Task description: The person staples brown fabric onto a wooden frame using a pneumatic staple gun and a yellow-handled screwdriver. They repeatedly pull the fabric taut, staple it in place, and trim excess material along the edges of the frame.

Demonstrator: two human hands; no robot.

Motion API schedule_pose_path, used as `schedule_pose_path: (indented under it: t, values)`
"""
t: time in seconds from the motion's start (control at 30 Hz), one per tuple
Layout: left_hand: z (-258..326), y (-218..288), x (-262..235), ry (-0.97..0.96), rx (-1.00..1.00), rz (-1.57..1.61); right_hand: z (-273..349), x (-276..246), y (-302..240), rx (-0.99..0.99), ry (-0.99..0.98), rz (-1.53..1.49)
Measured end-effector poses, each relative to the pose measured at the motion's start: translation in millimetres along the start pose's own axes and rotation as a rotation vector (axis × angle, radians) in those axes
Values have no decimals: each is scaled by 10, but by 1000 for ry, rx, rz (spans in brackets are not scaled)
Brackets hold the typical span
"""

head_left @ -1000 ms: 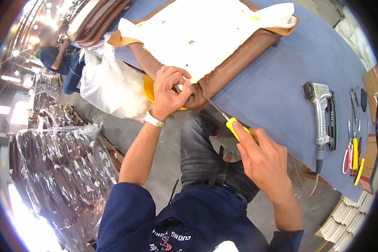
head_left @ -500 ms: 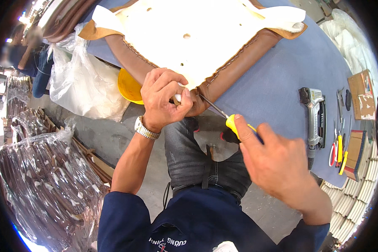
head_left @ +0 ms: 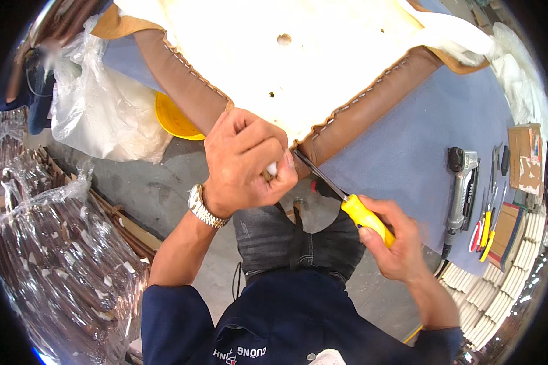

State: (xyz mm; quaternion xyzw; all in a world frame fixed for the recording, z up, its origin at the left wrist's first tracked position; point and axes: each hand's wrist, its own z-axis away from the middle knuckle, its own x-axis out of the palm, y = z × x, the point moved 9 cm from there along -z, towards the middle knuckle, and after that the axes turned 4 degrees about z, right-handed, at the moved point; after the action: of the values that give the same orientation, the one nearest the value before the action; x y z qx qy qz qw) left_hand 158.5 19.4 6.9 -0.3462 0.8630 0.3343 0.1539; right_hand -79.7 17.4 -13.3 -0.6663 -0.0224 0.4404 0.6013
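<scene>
An upturned seat with a bright white underside has brown leather wrapped over its edges, fixed by a row of staples. At its near corner my left hand is closed on the leather cover's corner flap; a bit of white padding shows between the fingers. My right hand grips the yellow handle of a screwdriver. Its metal shaft slants up to the left, and the tip meets the leather edge right beside my left hand. At the far right corner, a loose flap of tan leather and white padding sticks out.
On the blue-covered table at right lie a staple gun, several hand tools and a cardboard box. A yellow round object sits under the seat's left side. Plastic-wrapped brown parts stand at left; a person is behind.
My right hand has drawn lower and turned, thumb now along the handle's lower side. The screwdriver tip stays near the corner. The seat appears shifted and larger in view.
</scene>
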Motion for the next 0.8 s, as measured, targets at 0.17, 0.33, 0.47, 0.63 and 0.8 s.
schedule_pose_path:
  t: [0.17, 0.33, 0.47, 0.63, 0.8]
  values:
    - [-116, -37, -69, -82, -33, -12, 174, 820, 485, 418, -122, -1033]
    - [-232, 9, 17, -175, -55, -110, 179, 1106, 430, 346, -63, -1372]
    - [-177, -12, 15, -186, -121, -111, 219, 718, 246, 241, 175, -637]
    - [-62, -96, -21, -193, -117, -53, 132, 550, -65, 60, 310, -195]
    - [-109, -97, 89, -198, -116, -47, 98, 1295, 537, 356, -143, -1484]
